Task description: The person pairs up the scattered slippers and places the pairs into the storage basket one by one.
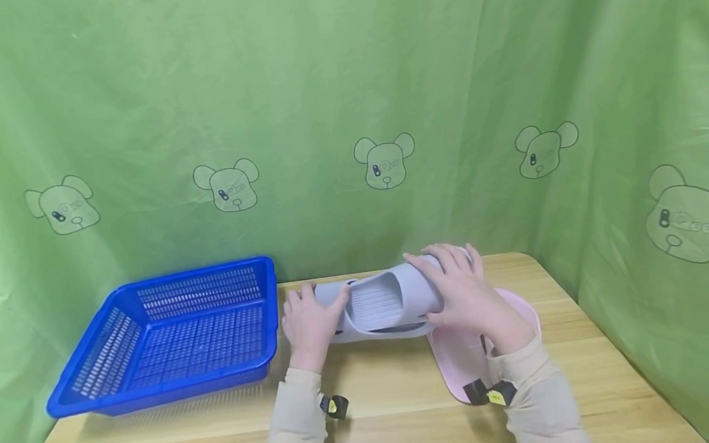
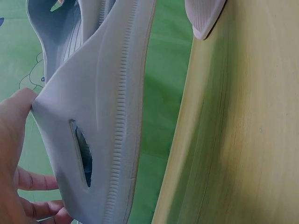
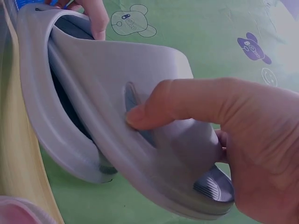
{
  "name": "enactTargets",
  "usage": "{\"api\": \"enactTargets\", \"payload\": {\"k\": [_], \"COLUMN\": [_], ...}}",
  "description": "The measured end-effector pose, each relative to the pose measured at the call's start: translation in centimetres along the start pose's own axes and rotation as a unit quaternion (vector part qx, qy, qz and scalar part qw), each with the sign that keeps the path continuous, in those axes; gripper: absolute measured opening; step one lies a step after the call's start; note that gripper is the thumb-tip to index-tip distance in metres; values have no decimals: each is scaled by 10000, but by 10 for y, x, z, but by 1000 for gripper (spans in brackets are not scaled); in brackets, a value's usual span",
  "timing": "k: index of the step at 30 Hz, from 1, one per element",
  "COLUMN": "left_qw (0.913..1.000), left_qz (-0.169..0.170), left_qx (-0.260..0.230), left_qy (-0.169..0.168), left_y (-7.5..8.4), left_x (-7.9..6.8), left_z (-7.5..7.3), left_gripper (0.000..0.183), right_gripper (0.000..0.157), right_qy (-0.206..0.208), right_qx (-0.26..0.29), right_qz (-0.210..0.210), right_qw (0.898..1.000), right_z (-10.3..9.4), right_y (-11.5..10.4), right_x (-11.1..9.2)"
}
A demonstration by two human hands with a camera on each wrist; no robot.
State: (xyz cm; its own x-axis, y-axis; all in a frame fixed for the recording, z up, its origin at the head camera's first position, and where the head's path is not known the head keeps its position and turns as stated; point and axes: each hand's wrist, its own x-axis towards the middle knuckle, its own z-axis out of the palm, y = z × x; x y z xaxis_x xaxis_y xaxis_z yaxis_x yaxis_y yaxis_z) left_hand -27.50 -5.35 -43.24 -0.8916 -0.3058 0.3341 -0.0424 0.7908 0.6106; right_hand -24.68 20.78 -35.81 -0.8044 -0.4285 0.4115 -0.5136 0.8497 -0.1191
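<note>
Two grey slippers are fitted into each other, heel into toe, above the back of the table. My right hand (image 1: pixel 466 303) holds one grey slipper (image 1: pixel 421 290) round its strap, the thumb at a slot in the side, as the right wrist view shows. On the other side, my left hand (image 1: pixel 312 322) grips the second grey slipper (image 2: pixel 105 93), with the thumb on the edge of its strap and the fingers at its toe end. Below my right hand lies pink footwear (image 1: pixel 454 361), partly hidden by that hand and forearm.
A blue plastic basket (image 1: pixel 270 321) with mesh sides stands on the left of the wooden table (image 1: pixel 389 389). Green curtains (image 1: pixel 321 81) with printed bear heads hang behind the table and along its sides.
</note>
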Motion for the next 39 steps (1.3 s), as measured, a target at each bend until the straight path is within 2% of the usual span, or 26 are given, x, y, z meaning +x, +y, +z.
{"api": "enactTargets", "payload": {"k": [12, 23, 29, 33, 39], "left_qw": [9999, 9984, 9977, 9976, 9970], "left_qz": [-15, -4, -97, -113, 2], "left_qx": [-105, -423, -549, -582, -526], "left_qy": [125, 366, 395, 357, 575], "left_y": [2, 3, 2, 2, 4], "left_x": [2, 0, 0, 0, -1], "left_z": [1, 0, 2, 3, 2], "left_gripper": [84, 75, 77, 78, 77], "right_gripper": [96, 95, 96, 96, 95], "right_qy": [339, 256, 261, 197, 243], "right_qx": [-187, -610, -789, -770, -641], "right_qz": [-18, 211, 284, 330, 322], "right_qw": [9992, 9976, 9961, 9963, 9971], "right_z": [2, 4, 8, 11, 16], "right_y": [-1, -12, -22, -24, -23], "right_x": [1, 2, 5, 6, 7]}}
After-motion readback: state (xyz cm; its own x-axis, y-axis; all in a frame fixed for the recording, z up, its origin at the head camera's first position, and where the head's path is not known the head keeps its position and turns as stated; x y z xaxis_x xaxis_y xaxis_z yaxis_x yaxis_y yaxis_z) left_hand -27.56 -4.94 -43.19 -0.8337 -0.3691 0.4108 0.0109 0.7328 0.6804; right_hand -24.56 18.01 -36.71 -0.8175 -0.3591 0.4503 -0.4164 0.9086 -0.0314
